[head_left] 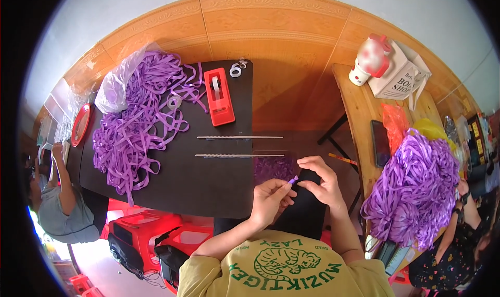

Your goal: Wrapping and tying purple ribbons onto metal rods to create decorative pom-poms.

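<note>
My left hand (271,199) pinches a small rolled piece of purple ribbon (293,180) between thumb and fingers, in front of my chest. Close by on its right is my right hand (322,183), its thumb and fingers apart and curved toward the ribbon piece, holding nothing that I can see. Two slim silvery rods, like chopsticks, lie across the dark table's right edge: a farther rod (239,137) and a nearer rod (239,155). Beyond the hands and lower than the tabletop is a mass of purple pieces (273,169), partly hidden.
Loose purple ribbon (125,151) spills from a clear bag over the dark table (208,187). A red tape dispenser (219,96) stands near tape rolls (235,71). On the wooden table (341,81) are another ribbon heap (414,190), a phone (380,143) and a paper bag (401,75). People sit either side.
</note>
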`<state>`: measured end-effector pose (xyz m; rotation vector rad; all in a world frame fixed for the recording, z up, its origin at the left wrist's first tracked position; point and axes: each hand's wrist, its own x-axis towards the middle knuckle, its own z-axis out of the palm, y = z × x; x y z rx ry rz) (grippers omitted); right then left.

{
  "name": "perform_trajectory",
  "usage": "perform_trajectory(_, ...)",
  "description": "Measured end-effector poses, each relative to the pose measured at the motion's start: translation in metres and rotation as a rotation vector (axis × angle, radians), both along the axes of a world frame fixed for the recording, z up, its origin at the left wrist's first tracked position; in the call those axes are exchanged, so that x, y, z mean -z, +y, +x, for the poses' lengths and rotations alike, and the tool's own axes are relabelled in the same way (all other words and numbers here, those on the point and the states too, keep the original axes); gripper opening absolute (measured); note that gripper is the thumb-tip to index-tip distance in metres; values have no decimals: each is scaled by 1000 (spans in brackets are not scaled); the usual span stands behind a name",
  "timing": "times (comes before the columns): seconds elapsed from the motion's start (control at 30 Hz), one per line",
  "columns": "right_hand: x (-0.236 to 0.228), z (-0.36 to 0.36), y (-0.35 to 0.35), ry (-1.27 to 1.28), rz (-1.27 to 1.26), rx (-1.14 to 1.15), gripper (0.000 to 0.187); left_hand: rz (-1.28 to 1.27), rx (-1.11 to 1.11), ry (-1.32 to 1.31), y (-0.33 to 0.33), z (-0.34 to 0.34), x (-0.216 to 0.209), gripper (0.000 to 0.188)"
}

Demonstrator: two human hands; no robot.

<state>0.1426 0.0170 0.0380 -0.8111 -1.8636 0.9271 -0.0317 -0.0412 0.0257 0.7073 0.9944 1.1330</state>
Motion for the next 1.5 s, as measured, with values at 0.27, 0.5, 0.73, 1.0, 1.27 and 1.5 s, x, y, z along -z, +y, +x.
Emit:
perform_trajectory(0.27, 16, -15, -5, -162, 430, 258, 25, -48, 30, -68, 1, 3, 8, 17)
perform_trajectory(0.5, 21, -17, 23, -247, 584, 378, 19, -102, 49, -43, 3, 4, 28, 15)
perform_trajectory(0.73, 39, -32, 78, -140, 569, 389, 24, 122, -221, 38, 28, 30, 56, 13)
perform_trajectory(1.0, 40, -54, 105, -115, 574, 300, 26, 238, -381, 93, 41, 29, 58, 14)
perform_trajectory(1.27, 57, -73, 103, 6, 417, 208, 21, 243, -393, 170, 44, 18, 60, 15)
perform_trajectory(1.5, 77, -78, 91, 176, 129, 180, 17, 221, -382, 183, 40, 16, 74, 14)
